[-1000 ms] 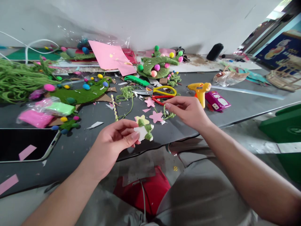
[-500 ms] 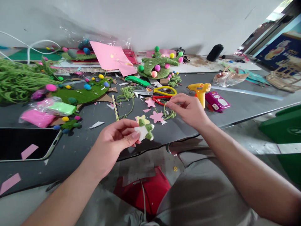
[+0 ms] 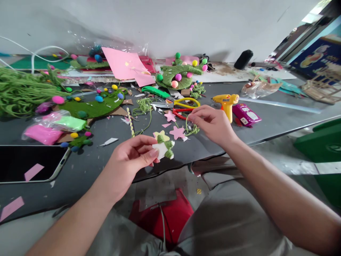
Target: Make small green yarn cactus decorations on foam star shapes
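Left hand: left hand (image 3: 130, 154) over the near edge of the worktop (image 3: 87, 165), fingers and thumb closed on the white piece.
White piece: white piece (image 3: 158, 150), partly wrapped in green yarn on the points away from the palm, white tips showing; in the left hand, in front of the yellow star.
Right hand: right hand (image 3: 213, 124) above the worktop, thumb and fingers pinched close together, looks like on a thin green strand (image 3: 187, 127).
Strand: hangs from the fingertips toward a small loose coil; link to the white piece unclear.
Stars: yellow star (image 3: 165, 136) just behind the white piece; pink star (image 3: 177, 132) beside it, smaller-looking pink star (image 3: 169, 116) farther back.
Scissors: scissors (image 3: 169, 104) lying behind the stars, one yellow handle, one red, the red one near the right fingertips.
Glue gun: yellow glue gun (image 3: 226, 100), right of scissors, purple packet (image 3: 246, 115) next to it.
Left side: yarn heap (image 3: 26, 92), curved green piece (image 3: 98, 107) with colored balls, pink packet (image 3: 44, 133), phone (image 3: 29, 161) with pink scrap (image 3: 34, 172) on top.
Back: pink sheet (image 3: 124, 65), green cutter (image 3: 155, 91), ball-trimmed green wreath (image 3: 170, 75).
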Demonstrator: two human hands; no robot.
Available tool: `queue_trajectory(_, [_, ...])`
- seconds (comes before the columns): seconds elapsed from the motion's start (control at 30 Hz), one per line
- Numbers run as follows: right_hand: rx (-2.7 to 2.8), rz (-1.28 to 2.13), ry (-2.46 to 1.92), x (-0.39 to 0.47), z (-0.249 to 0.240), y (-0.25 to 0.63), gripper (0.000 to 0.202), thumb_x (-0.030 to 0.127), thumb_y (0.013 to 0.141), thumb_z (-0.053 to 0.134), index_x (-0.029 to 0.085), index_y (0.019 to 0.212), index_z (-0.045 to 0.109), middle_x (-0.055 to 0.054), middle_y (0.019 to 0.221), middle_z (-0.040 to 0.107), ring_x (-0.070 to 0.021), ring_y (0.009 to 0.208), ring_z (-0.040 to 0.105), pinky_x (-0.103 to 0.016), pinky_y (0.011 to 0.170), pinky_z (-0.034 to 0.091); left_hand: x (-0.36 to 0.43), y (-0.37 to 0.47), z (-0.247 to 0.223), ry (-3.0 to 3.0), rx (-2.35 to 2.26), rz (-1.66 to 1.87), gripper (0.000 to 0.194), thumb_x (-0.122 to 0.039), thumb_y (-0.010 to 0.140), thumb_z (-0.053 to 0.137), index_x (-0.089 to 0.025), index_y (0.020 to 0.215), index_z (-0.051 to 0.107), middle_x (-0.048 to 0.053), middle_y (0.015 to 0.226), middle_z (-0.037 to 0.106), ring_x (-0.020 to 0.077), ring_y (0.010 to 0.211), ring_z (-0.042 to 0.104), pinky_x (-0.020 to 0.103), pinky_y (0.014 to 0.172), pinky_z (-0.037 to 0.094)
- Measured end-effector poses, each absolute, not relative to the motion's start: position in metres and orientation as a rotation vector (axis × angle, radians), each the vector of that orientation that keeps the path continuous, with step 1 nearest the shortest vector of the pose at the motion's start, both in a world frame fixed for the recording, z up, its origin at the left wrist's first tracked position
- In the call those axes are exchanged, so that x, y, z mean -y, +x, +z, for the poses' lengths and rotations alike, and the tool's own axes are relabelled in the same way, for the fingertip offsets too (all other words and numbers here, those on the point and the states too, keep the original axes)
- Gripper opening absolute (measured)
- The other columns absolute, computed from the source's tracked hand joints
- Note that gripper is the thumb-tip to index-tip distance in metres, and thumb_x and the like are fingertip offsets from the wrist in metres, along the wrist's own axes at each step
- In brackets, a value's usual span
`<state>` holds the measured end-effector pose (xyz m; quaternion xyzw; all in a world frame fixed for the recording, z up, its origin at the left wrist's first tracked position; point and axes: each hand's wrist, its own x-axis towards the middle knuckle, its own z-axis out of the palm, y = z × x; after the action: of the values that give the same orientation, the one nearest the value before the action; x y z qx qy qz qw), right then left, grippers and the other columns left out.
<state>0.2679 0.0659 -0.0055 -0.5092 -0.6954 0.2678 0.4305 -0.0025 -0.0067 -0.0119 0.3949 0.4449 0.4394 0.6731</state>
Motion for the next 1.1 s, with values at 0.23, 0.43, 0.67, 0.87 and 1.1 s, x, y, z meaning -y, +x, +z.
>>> queue_trajectory(0.23, [1.733,0.677,-1.211,-0.064,-0.008,0.267,0.035,0.040,0.076,0.090,0.021,0.063,0.063,-0.003,0.090,0.068,-0.0198,0.087,0.065,-0.040,0.082,0.050,0.007,-0.003,-0.012,0.885,-1.011,0.993,0.022,-0.025,0.076,0.091,-0.025,0.095,0.079,-0.001,0.079,0.075,0.0103,0.071,0.070,0.016,0.066,0.057])
queue_trajectory(0.43, [1.756,0.695,-1.272,-0.066,-0.007,0.267,0.024,0.038,0.094,0.071,0.022,0.078,0.075,-0.006,0.095,0.072,-0.0204,0.088,0.065,-0.038,0.074,0.048,0.006,-0.002,-0.012,0.894,-0.993,0.990,0.021,-0.026,0.077,0.091,-0.029,0.094,0.080,-0.004,0.078,0.075,0.0076,0.070,0.070,0.013,0.066,0.056])
queue_trajectory(0.67, [1.692,0.714,-1.241,-0.067,-0.009,0.268,0.022,0.035,0.081,0.085,0.020,0.073,0.072,-0.005,0.094,0.070,-0.0193,0.087,0.065,-0.035,0.072,0.048,0.008,-0.003,-0.012,0.897,-0.992,0.987,0.020,-0.026,0.078,0.090,-0.029,0.094,0.080,-0.004,0.079,0.075,0.0073,0.071,0.070,0.012,0.067,0.057])
queue_trajectory(0.87, [1.693,0.668,-1.266,-0.073,-0.015,0.275,0.037,0.037,0.082,0.085,0.020,0.065,0.056,-0.002,0.084,0.063,-0.0151,0.075,0.056,-0.033,0.067,0.044,0.009,-0.004,-0.013,0.904,-0.987,0.998,0.020,-0.025,0.078,0.090,-0.028,0.095,0.080,-0.003,0.079,0.075,0.0078,0.071,0.070,0.013,0.068,0.058])
queue_trajectory(1.1, [1.640,0.593,-1.443,-0.080,-0.015,0.275,0.052,0.050,0.093,0.069,0.019,0.056,0.051,0.004,0.054,0.041,-0.0093,0.054,0.033,-0.030,0.052,0.026,0.011,-0.011,-0.013,0.913,-1.001,1.010,0.021,-0.028,0.077,0.091,-0.029,0.095,0.080,-0.004,0.079,0.075,0.0074,0.070,0.070,0.013,0.067,0.057])
